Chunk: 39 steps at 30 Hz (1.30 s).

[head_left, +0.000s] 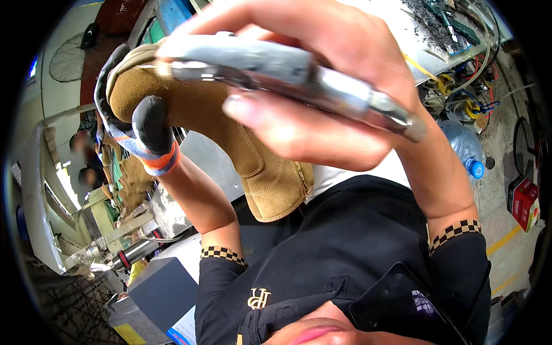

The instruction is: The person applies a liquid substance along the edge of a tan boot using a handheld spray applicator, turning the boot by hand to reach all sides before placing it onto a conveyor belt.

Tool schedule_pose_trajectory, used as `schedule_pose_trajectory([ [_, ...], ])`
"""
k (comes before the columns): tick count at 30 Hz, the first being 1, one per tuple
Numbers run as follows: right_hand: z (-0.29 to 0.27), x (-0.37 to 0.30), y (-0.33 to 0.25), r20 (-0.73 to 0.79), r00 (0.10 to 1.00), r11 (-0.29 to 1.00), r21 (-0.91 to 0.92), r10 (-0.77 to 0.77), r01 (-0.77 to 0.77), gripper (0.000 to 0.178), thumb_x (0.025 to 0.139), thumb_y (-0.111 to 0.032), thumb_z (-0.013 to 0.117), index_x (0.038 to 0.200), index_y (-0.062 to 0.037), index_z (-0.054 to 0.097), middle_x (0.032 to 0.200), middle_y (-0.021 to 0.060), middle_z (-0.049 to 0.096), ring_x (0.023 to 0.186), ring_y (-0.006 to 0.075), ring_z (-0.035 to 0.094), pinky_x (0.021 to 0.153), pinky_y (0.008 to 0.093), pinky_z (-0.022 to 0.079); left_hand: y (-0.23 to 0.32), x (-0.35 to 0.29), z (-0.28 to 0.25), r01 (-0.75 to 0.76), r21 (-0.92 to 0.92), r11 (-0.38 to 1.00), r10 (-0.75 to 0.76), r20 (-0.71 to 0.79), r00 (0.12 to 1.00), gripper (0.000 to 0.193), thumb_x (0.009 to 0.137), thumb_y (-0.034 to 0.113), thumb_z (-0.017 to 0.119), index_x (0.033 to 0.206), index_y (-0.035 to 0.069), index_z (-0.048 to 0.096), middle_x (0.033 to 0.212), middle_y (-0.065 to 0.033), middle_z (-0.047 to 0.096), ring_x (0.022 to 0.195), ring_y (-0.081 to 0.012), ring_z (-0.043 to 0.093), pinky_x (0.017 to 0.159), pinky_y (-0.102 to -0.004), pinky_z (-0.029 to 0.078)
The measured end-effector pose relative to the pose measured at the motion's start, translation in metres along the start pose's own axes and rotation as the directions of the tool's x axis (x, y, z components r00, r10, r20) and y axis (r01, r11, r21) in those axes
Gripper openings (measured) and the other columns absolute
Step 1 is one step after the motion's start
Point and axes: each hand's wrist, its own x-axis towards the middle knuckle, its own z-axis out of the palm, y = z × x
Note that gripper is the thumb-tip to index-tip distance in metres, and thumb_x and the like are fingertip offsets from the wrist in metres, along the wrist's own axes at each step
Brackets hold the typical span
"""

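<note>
A tan suede boot [233, 129] lies on its side across the middle, its toe toward the upper left and its shaft toward my lap. My left hand [150, 129], in a grey-and-black coated work glove with an orange cuff, is closed around the toe end. A pen-shaped metal hand tool [247, 57] is gripped in my right hand [339, 86], close to the camera and blurred. Its thin tip points left, over the toe near the sole edge; whether it touches the boot I cannot tell. My right fingers hide part of the boot's upper.
A bench [402, 23] with dark scraps and tools stands at the upper right, with hoses and wires beside it. Below them is a large clear bottle [458, 146] and a red box [522, 202]. Lower left stands a grey machine box [164, 290]. Other people [89, 152] are at far left.
</note>
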Motion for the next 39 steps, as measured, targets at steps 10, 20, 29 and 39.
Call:
schedule_pose_trajectory([
  [10,0.008,-0.008,0.044,-0.071,0.995,0.998,0.029,0.063,-0.061,0.034,0.076,-0.007,0.066,0.11,-0.0027,0.062,0.078,0.0081,0.068,0.065,0.014,0.066,0.06,0.0255,0.05,-0.042,0.016,-0.012,0.265,-0.286,0.921,-0.223,0.17,0.96,0.074,0.076,0.046,0.067,0.125,-0.007,0.051,0.115,-0.0197,0.062,0.106,-0.0297,0.061,0.094,-0.0418,0.048],
  [20,0.003,-0.089,0.046,0.012,0.861,0.817,0.309,0.509,-0.487,0.042,0.08,-0.014,0.058,0.119,0.0011,0.061,0.11,0.0135,0.064,0.1,0.0198,0.06,0.089,0.0315,0.046,-0.058,0.0,0.004,0.533,-0.631,0.564,-0.251,0.484,0.838,0.074,0.08,0.054,0.068,0.131,0.008,0.041,0.12,-0.0125,0.054,0.107,-0.032,0.056,0.095,-0.0502,0.046],
  [29,-0.001,-0.122,0.041,0.036,0.801,0.763,0.279,0.598,-0.583,0.047,0.081,-0.024,0.059,0.122,-0.0003,0.06,0.097,0.0055,0.058,0.081,0.0115,0.051,0.074,0.0263,0.043,-0.043,-0.014,0.033,0.522,-0.743,0.419,-0.293,0.433,0.852,0.067,0.079,0.066,0.061,0.116,0.012,0.049,0.105,-0.0089,0.053,0.101,-0.0298,0.052,0.096,-0.0507,0.04],
  [39,0.0,-0.141,0.035,-0.04,0.767,0.734,0.327,0.64,-0.595,0.046,0.084,-0.026,0.059,0.121,0.0001,0.06,0.093,0.0034,0.059,0.074,0.009,0.051,0.071,0.0229,0.043,-0.087,-0.043,-0.023,0.536,-0.688,0.489,-0.346,0.412,0.843,0.072,0.079,0.074,0.052,0.113,0.011,0.051,0.107,-0.0118,0.053,0.103,-0.029,0.051,0.093,-0.0499,0.04],
])
